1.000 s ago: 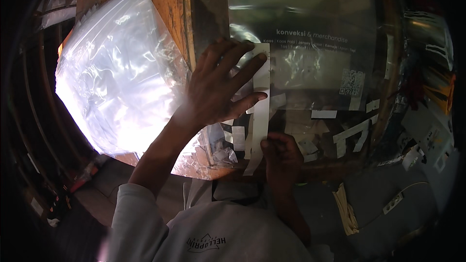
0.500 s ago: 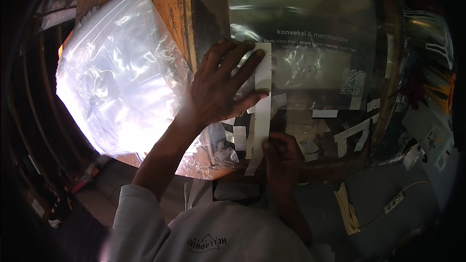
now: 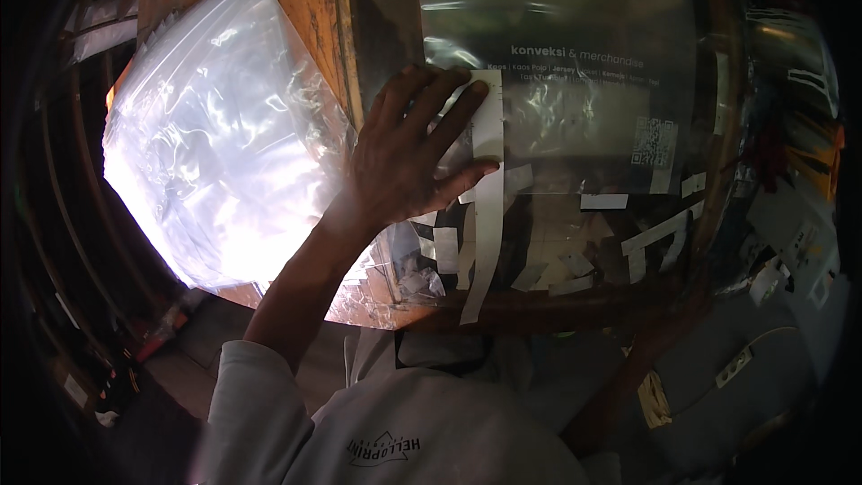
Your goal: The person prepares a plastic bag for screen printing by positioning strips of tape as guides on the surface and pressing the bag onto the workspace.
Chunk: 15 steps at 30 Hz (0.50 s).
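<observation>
My left hand (image 3: 395, 157) lies flat with its fingers spread. Its fingertips and thumb press on a long white strip (image 3: 488, 242), whose lower end hangs toward the table's front edge. The strip runs along the left side of a clear printed plastic bag (image 3: 575, 135) spread on the dark tabletop. Out to the right, by the front right corner of the table, my right hand (image 3: 684, 310) is dark and smeared. Its fingers cannot be made out, nor whether they hold anything.
A stack of clear plastic bags (image 3: 224, 126) lies at the left on the wooden surface (image 3: 310, 0), brightly lit. Several short white tape pieces (image 3: 603, 202) are stuck near the front of the table. A power strip (image 3: 734, 366) with a cable rests below right.
My right hand has left the strip's lower part and swung right toward the table's corner. My left hand stays pressed on the strip. The bag and strip appear slightly higher in view.
</observation>
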Each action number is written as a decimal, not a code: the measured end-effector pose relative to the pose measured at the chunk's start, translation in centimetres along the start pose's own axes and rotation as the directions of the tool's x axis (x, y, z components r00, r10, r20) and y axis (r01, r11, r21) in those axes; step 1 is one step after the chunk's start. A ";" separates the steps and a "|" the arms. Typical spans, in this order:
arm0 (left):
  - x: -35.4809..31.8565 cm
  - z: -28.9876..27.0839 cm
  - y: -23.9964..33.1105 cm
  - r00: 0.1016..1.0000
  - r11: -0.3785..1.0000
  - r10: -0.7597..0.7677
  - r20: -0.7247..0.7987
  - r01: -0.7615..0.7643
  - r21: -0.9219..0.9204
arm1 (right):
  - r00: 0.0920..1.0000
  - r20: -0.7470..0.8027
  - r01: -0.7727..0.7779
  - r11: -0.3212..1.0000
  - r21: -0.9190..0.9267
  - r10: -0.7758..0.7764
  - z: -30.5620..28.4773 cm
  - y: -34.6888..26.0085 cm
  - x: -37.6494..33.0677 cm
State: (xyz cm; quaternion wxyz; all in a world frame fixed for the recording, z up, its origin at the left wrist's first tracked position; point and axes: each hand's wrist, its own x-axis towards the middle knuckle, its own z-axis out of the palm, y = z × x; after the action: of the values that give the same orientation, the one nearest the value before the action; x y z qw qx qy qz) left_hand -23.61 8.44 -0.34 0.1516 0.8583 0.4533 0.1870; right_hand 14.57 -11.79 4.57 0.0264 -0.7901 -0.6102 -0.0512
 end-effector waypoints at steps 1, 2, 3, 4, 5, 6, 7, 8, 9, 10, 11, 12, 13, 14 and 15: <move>0.1 0.0 0.0 1.000 1.000 0.002 -0.002 -0.002 0.001 | 0.999 0.048 0.000 1.000 0.007 -0.001 0.2 1.1 -0.1; 0.1 0.0 0.0 1.000 1.000 0.005 -0.004 -0.005 0.002 | 0.998 0.054 -0.027 1.000 0.000 0.027 0.6 1.6 -0.2; 0.1 0.0 0.0 1.000 1.000 0.010 -0.009 -0.010 0.003 | 0.997 0.060 -0.054 0.999 -0.008 0.054 0.9 2.0 -0.4; 0.1 0.0 -0.1 1.000 1.000 0.016 -0.015 -0.016 0.004 | 0.995 0.066 -0.080 0.997 -0.015 0.081 1.2 2.4 -0.6; 0.1 0.1 -0.2 1.000 1.000 0.022 -0.021 -0.022 0.005 | 0.996 0.066 -0.065 0.998 0.005 0.065 1.5 3.1 -0.9; 0.0 0.2 -0.2 1.000 1.000 0.016 -0.022 -0.016 0.003 | 0.997 0.069 -0.047 0.999 0.024 0.046 1.6 3.7 -1.1; -0.1 0.2 -0.2 1.000 1.000 0.011 -0.022 -0.011 0.000 | 0.997 0.070 -0.031 0.999 0.042 0.028 1.5 4.1 -1.4; -0.1 0.3 -0.2 1.000 1.000 0.007 -0.023 -0.007 -0.003 | 0.988 0.068 -0.144 0.987 0.076 0.139 1.1 4.5 -1.8; -0.1 0.3 -0.2 1.000 1.000 0.009 -0.023 -0.009 0.002 | 0.966 0.070 -0.255 0.961 0.111 0.248 0.5 4.5 -1.7; -0.1 0.1 -0.2 1.000 1.000 0.011 -0.024 -0.011 0.007 | 0.932 0.075 -0.362 0.921 0.145 0.355 -0.1 4.4 -1.6; 0.0 0.1 -0.2 1.000 1.000 0.014 -0.024 -0.013 0.012 | 0.888 0.057 -0.450 0.839 0.305 0.456 -0.7 4.1 -1.5; 0.0 0.1 -0.2 1.000 1.000 0.011 -0.028 -0.011 0.004 | 0.831 0.055 -0.515 0.727 0.455 0.554 -1.6 3.4 -1.6; -0.1 0.3 -0.2 1.000 1.000 0.005 -0.030 -0.005 -0.002 | 0.763 0.073 -0.551 0.589 0.591 0.642 -2.3 2.5 -1.6; -0.1 0.4 -0.2 0.999 1.000 -0.002 -0.033 0.001 -0.008 | 0.759 0.112 -0.567 0.566 0.599 0.642 -2.8 1.2 -1.7; -0.2 0.4 -0.1 0.999 1.000 0.003 -0.039 -0.004 -0.007 | 0.752 0.148 -0.583 0.543 0.605 0.642 -3.3 -0.7 -1.7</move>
State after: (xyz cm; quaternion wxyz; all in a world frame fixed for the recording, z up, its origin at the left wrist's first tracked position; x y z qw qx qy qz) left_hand -23.61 8.35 -0.80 0.1455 0.8547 0.4539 0.2057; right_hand 13.34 -13.64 7.61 0.3270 -0.8951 -0.2750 0.1278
